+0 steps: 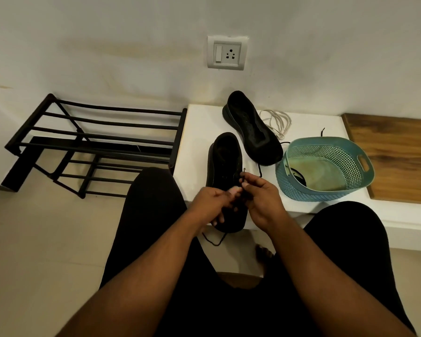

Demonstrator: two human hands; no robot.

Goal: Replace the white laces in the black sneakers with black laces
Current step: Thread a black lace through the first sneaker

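Two black sneakers lie on a white platform [199, 122]. The near sneaker [225, 161] points toward me, and both hands work over its front half. My left hand [210, 203] pinches a black lace [215, 240] at the eyelets; a loop of it hangs below the toe. My right hand [261, 198] pinches the same lace from the right side. The far sneaker [250, 127] lies without laces, empty eyelets showing. A pile of white laces [276, 121] sits to the right of it. Another black lace [322, 131] shows behind the basket.
A teal perforated basket [326, 188] stands at the right of the near sneaker, with something dark inside. A wooden board [394, 152] lies further right. A black metal shoe rack [95, 142] stands at the left. My knees in black frame the view, with a wall socket [227, 53] above.
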